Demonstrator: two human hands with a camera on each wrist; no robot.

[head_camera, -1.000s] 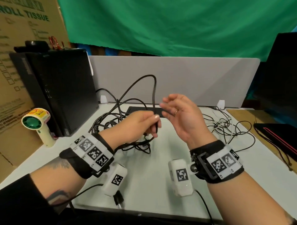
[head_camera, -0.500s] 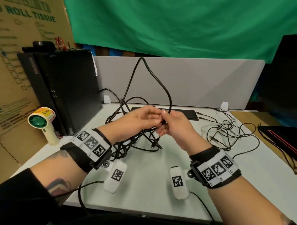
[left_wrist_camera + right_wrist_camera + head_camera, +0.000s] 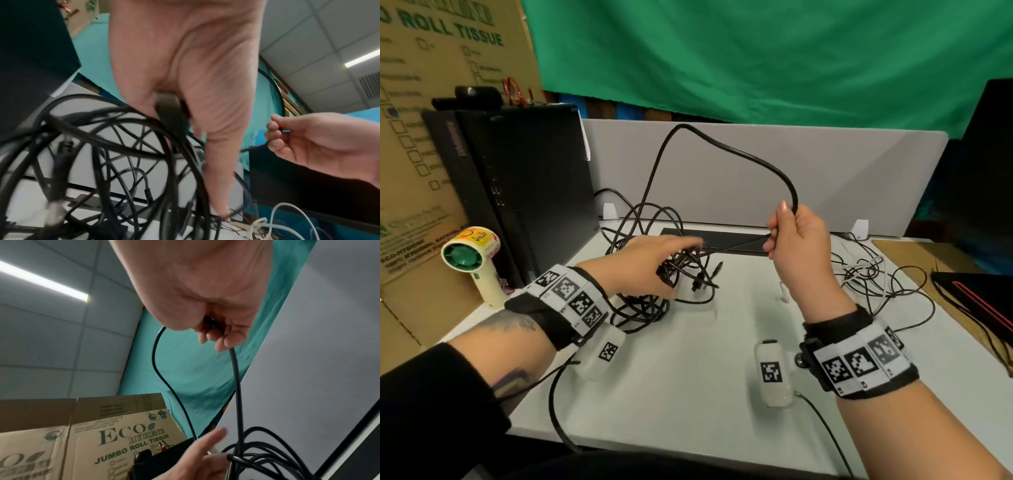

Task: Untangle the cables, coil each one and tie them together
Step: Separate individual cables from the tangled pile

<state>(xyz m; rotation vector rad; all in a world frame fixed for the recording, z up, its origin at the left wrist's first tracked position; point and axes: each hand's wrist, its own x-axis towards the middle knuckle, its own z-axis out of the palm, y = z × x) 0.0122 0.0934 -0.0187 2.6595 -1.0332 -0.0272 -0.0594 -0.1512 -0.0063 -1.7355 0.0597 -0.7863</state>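
Note:
A tangle of black cables [image 3: 650, 308] lies on the white table [image 3: 688, 377] left of centre. My left hand [image 3: 678, 270] reaches into it, strands caught between thumb and fingers; in the left wrist view a black cable [image 3: 170, 116] runs out from under the thumb. My right hand [image 3: 777, 229] is raised to the right and grips one black cable [image 3: 722, 144], which arches high over the table and back down into the tangle. The right wrist view shows that cable [image 3: 236, 386] leaving the curled fingers [image 3: 224, 340]. A second tangle of thin white and black cables [image 3: 866, 274] lies at the right.
A black computer tower [image 3: 524, 192] and a small hand fan [image 3: 472, 257] stand at the left. A grey partition [image 3: 756, 178] closes the back of the table, with a flat black device [image 3: 722, 236] in front of it. A black case [image 3: 979, 301] lies far right.
The hands were together at the cable; now my right hand has pulled its strand up and to the right. My left hand has dropped onto the tangle.

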